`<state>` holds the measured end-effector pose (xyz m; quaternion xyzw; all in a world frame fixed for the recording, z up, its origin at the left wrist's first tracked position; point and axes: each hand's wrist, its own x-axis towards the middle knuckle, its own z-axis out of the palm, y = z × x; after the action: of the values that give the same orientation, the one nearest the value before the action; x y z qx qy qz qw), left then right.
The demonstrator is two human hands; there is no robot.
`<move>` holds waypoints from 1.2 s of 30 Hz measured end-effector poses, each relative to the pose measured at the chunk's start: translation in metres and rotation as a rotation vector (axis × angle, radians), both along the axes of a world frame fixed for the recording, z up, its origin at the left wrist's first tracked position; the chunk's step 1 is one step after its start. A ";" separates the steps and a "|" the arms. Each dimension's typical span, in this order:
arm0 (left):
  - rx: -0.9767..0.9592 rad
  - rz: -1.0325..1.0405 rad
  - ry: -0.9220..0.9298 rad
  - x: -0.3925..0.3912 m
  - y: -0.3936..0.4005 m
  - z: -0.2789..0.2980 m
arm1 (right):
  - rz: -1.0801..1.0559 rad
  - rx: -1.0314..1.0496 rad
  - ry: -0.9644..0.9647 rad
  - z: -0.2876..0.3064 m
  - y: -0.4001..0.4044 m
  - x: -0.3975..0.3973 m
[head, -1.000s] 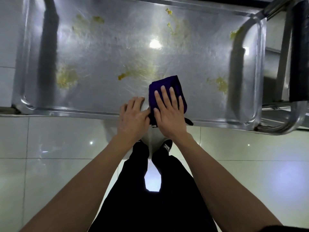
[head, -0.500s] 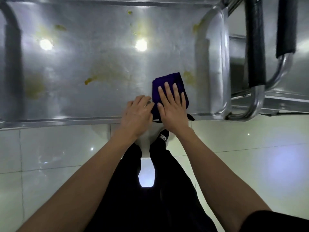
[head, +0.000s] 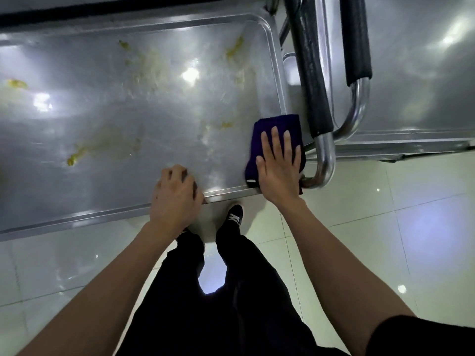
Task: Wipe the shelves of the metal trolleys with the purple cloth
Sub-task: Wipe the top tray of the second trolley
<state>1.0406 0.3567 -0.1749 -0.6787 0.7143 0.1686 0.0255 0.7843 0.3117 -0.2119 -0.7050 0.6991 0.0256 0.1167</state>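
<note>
Both bare forearms reach forward to the trolley shelf (head: 128, 119). The left hand (head: 176, 199) rests on its near rim, fingers curled. The right hand (head: 279, 170) lies flat at the shelf's near right corner, fingers straight and slightly spread.
</note>
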 end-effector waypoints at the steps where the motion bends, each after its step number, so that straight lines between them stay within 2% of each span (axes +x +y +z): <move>1: -0.009 0.000 0.003 0.000 0.000 0.000 | 0.007 0.001 0.000 -0.001 0.000 0.002; 5: -0.025 -0.012 0.026 0.005 0.003 0.001 | -0.007 0.028 -0.028 -0.003 0.000 0.014; 10: 0.070 -0.036 0.066 0.012 -0.002 0.010 | 0.067 0.034 -0.064 -0.002 -0.009 0.056; 14: 0.052 -0.082 0.187 0.057 -0.010 0.016 | 0.074 0.034 -0.067 -0.003 -0.012 0.097; 17: -0.103 -0.025 0.131 0.109 -0.007 0.017 | 0.050 0.044 -0.055 -0.002 -0.012 0.128; 19: -0.140 0.030 0.106 0.140 -0.004 0.014 | 0.059 0.044 -0.060 -0.002 -0.014 0.153; 24: -0.120 -0.049 0.119 0.179 0.006 0.002 | 0.109 0.028 -0.093 -0.007 -0.022 0.219; 29: -0.097 -0.135 0.149 0.192 0.011 -0.011 | 0.300 -0.002 -0.064 -0.011 -0.030 0.292; 36: -0.093 -0.215 0.106 0.198 0.012 -0.009 | 0.381 -0.009 -0.079 -0.011 -0.036 0.293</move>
<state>1.2388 0.3682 -0.1842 -0.5889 0.7903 0.1672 -0.0262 1.0770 0.2762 -0.2225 -0.8254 0.5481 0.0164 0.1342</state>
